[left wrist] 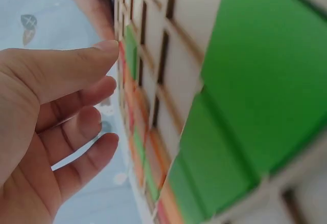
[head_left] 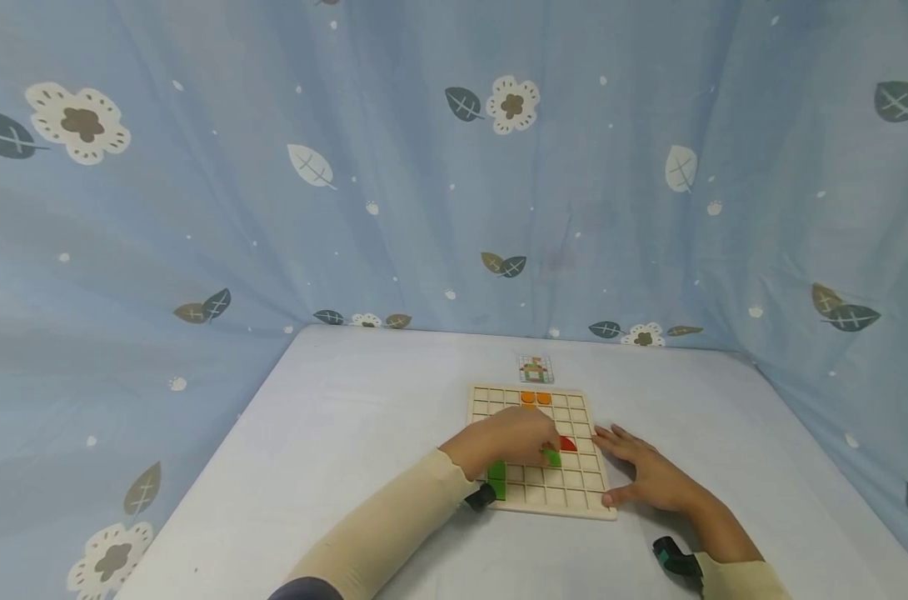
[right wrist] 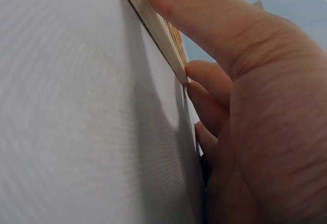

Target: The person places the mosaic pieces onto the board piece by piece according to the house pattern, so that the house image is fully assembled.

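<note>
A wooden grid board [head_left: 551, 497] lies on the white table with coloured pieces in its cells. My left hand [head_left: 516, 435] reaches over its middle, fingers bent loosely downward. Its thumb tip is close to a red piece [head_left: 567, 444] and a green piece [head_left: 553, 457]; in the left wrist view the thumb covers the index finger, and no piece shows between the fingers. Green squares [head_left: 496, 481] sit at the lower left, orange round pieces [head_left: 536, 398] at the top. Spread along the right edge, my right hand [head_left: 649, 477] touches the board's side with thumb and fingertips.
Behind the board lies a small card [head_left: 536, 369] printed with a coloured grid pattern. A blue curtain [head_left: 424, 167] with leaves and flowers hangs around the table [head_left: 364, 417]. Each wrist carries a dark camera mount [head_left: 675, 557].
</note>
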The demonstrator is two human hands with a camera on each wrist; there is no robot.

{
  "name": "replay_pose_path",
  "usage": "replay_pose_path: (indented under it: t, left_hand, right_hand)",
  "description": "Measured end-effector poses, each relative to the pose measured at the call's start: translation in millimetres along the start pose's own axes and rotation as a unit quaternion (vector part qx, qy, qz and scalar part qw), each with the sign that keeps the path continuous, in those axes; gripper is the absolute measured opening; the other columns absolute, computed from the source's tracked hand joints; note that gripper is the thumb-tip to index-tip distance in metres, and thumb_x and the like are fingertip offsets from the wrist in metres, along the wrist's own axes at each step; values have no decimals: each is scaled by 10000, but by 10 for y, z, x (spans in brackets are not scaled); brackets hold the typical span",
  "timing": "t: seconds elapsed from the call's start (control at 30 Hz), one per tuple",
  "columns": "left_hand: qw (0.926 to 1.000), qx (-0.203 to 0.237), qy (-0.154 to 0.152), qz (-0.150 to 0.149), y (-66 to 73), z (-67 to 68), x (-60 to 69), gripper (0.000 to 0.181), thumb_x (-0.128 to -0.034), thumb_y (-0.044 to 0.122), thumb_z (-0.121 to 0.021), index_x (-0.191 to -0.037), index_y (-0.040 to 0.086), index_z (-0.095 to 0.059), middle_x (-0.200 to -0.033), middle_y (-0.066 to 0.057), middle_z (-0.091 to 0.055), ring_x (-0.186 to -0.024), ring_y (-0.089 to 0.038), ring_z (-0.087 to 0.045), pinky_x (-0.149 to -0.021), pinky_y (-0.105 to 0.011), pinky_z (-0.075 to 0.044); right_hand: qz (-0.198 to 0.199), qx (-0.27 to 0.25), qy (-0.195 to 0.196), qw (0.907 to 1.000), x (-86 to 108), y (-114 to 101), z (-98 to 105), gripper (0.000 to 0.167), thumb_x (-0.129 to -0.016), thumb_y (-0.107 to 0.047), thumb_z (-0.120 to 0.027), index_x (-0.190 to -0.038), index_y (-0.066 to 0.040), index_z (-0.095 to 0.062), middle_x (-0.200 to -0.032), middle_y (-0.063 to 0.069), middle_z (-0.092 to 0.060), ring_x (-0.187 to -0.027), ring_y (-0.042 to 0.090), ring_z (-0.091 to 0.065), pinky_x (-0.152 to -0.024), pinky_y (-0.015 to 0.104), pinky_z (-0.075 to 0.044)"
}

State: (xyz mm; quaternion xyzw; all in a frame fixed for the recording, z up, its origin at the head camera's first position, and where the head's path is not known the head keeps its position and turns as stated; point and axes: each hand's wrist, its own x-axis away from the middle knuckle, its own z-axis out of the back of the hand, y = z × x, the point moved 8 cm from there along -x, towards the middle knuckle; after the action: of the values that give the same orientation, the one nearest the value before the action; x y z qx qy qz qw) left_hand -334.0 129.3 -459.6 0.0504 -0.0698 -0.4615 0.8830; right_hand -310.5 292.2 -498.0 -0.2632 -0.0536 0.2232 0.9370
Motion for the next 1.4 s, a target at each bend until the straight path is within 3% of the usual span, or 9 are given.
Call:
replay_pose_path:
  t: [0.23,0.37,0.53,0.7,0.83,0.97,1.13,1.4]
  left_hand:
    - [9994,-333,86,-66,-70,135,269,105,-875,187,-738,-931,275,-739,-822,172,-602,-749,-18,-519,-686,-203,-443]
    - [9984,-559,109,19,-143,191,525,174,-871,214,-748,-1040,251,-755,-943,165,-652,-850,2,-573,-779,-209,-473]
    - [9959,-852,-38,309,-242,229,900,203,-863,262,-757,-1066,259,-745,-959,154,-645,-869,-5,-576,-780,-221,-484]
    - [9964,-661,-87,532,-344,234,1236,253,-823,272,-796,-1070,244,-749,-966,147,-648,-843,-10,-569,-788,-226,-488]
    - [9964,-459,-128,701,-447,168,1424,226,-806,250,-812,-1026,233,-763,-898,150,-625,-752,-28,-532,-756,-221,-485]
    - [9946,-375,-247,939,-534,93,1546,156,-793,174,-801,-926,250,-770,-817,159,-578,-694,-51,-496,-699,-219,-471]
    - [9879,31,-595,1429,-607,11,1644,250,-726,80,-810,-910,245,-771,-850,164,-600,-721,-63,-504,-691,-235,-466]
    - [9826,324,-697,1691,-644,-14,1623,263,-731,12,-759,-867,237,-760,-799,146,-593,-693,-101,-516,-650,-251,-463]
  right_hand:
    - [-110,-66,-4,9999,8,-10,0,1060,-633,-610,-803,-1470,-76,-431,-1543,156,-308,-1414,460,-145,-1016,730,-123]
    - [-91,-50,-4,9999,5,1,-2,1058,-634,-611,-803,-1472,-83,-430,-1546,155,-301,-1413,462,-144,-1013,733,-127]
    - [32,45,15,10000,-10,5,5,1050,-642,-616,-797,-1474,-90,-430,-1545,149,-304,-1411,462,-155,-1011,732,-140]
    - [51,84,56,9999,-6,13,21,1048,-639,-616,-801,-1472,-96,-434,-1543,155,-306,-1408,467,-160,-1002,738,-144]
    - [37,26,46,10000,2,20,5,1048,-638,-604,-808,-1472,-93,-433,-1542,167,-302,-1407,474,-153,-1002,738,-137]
    - [43,5,67,10000,4,28,-5,1042,-640,-595,-811,-1473,-97,-433,-1541,165,-305,-1406,475,-155,-1000,740,-136]
    - [22,34,58,10000,6,45,0,1050,-635,-610,-806,-1478,-109,-429,-1545,158,-301,-1407,471,-155,-1001,741,-137]
    - [72,-42,83,9999,17,20,2,1047,-636,-598,-812,-1470,-88,-435,-1541,167,-304,-1403,481,-158,-1001,739,-142]
